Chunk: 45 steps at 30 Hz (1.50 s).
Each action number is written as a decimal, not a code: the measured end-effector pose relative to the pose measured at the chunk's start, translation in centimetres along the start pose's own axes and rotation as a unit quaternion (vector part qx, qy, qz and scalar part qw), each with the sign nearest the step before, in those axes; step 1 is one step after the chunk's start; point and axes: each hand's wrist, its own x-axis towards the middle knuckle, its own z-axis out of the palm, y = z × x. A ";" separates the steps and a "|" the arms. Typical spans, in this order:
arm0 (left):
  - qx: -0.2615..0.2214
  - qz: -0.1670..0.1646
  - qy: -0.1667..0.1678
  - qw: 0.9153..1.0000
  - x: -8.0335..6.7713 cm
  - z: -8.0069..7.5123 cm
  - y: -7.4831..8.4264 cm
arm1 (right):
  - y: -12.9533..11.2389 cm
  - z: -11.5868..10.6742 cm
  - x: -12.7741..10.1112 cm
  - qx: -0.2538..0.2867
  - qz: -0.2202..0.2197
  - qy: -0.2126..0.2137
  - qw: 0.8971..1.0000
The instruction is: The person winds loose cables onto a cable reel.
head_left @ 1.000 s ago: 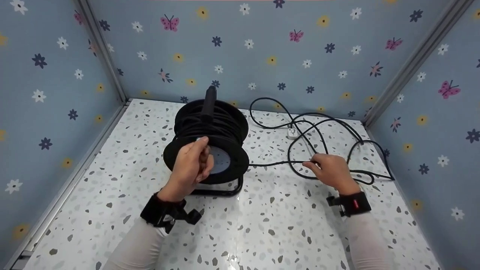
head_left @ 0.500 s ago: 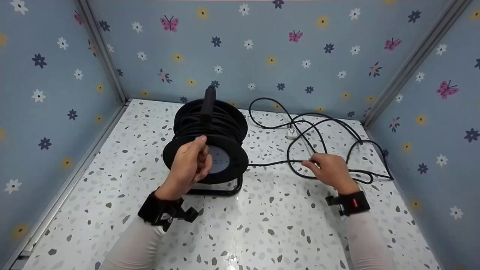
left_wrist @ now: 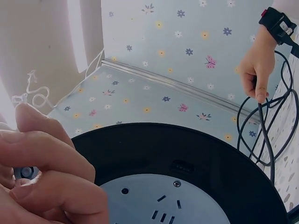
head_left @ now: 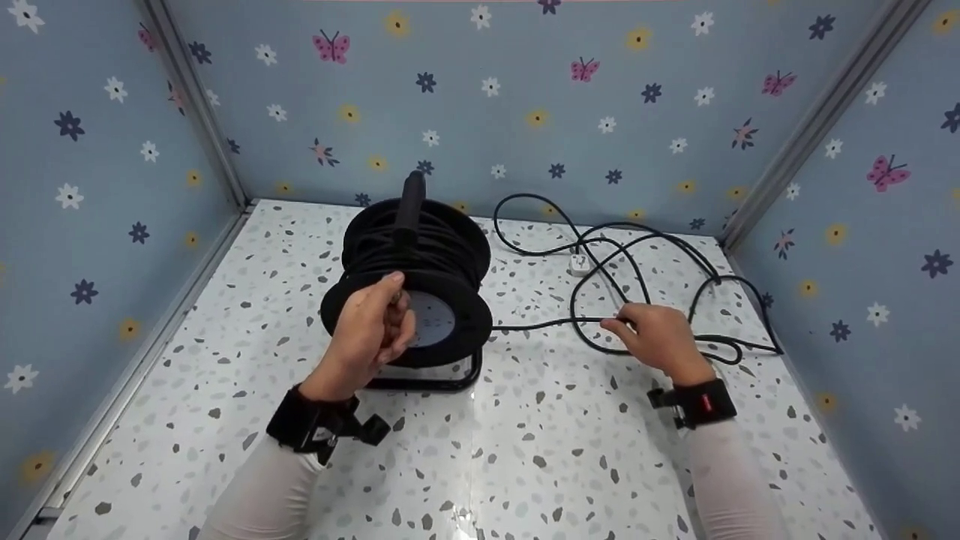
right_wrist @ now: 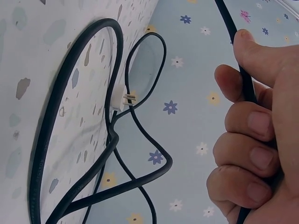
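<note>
A black cable reel [head_left: 469, 311] stands on its tube frame left of centre in the head view, wound with black cable. My left hand [head_left: 371, 330] is at its near flange, fingers curled round a small knob [left_wrist: 26, 172] whose round end shows between them in the left wrist view; the rest of it is hidden. Beside the fingers is the grey socket plate [left_wrist: 154, 198]. To the right, my right hand [head_left: 660, 337] grips the black cable [right_wrist: 247, 88], thumb along it and fingers wrapped round it. From there the cable [head_left: 532, 326] runs left to the reel.
Loose loops of cable [head_left: 637, 262] lie on the speckled white surface [head_left: 555, 450] at the right back. Among them is a white plug [head_left: 580, 264]. Flower-patterned panels [head_left: 525, 97] rise at the back and both sides. The reel's black carry handle [head_left: 409, 210] points up.
My left hand has shifted slightly left against the reel. My right hand keeps its grip on the cable. The whole head view has drifted a little left.
</note>
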 end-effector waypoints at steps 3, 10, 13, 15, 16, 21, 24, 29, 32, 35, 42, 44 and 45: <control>-0.010 -0.002 0.006 1.000 -0.1 -0.2 0.0 | -0.1 -0.1 0.1 0.000 0.000 -0.004 1.000; -0.025 -0.009 0.003 1.000 -0.2 -0.1 0.0 | 0.0 -0.6 0.0 -0.005 -0.009 0.005 1.000; -0.019 -0.013 0.000 1.000 -0.1 -0.1 0.0 | 0.1 -0.7 -0.2 -0.007 -0.008 0.007 1.000; -0.014 -0.015 0.000 1.000 -0.1 0.0 0.1 | 0.1 -0.8 -0.4 -0.007 -0.007 0.008 1.000; -0.011 -0.015 0.000 1.000 -0.1 0.0 0.1 | 0.1 -0.8 -0.4 -0.007 -0.008 0.010 1.000; -0.009 -0.017 0.003 1.000 -0.2 -0.2 0.3 | 0.2 -0.8 -0.4 -0.005 -0.008 0.010 1.000; -0.014 -0.019 0.004 1.000 -0.3 -0.3 0.3 | 0.2 -0.8 -0.3 -0.005 -0.006 0.008 1.000; -0.028 -0.018 0.009 0.999 -0.4 -0.2 0.2 | 0.2 -0.7 0.0 -0.008 -0.014 0.007 1.000; -0.029 -0.016 0.007 0.999 -0.3 0.1 -0.1 | 0.1 -0.6 0.0 -0.007 -0.018 0.008 1.000; -0.029 -0.014 0.006 0.999 -0.1 0.8 -0.3 | -0.2 -0.3 -0.1 -0.005 -0.022 0.007 1.000; -0.034 -0.006 -0.022 0.999 0.5 2.5 -1.0 | -1.4 0.6 0.2 0.004 -0.044 -0.001 0.999; -0.034 -0.008 -0.031 0.999 0.7 3.1 -1.4 | -1.9 0.9 0.3 0.012 -0.047 -0.005 0.999; -0.034 -0.010 -0.034 0.999 0.8 3.4 -1.5 | -2.1 1.1 0.4 0.020 -0.049 -0.008 0.999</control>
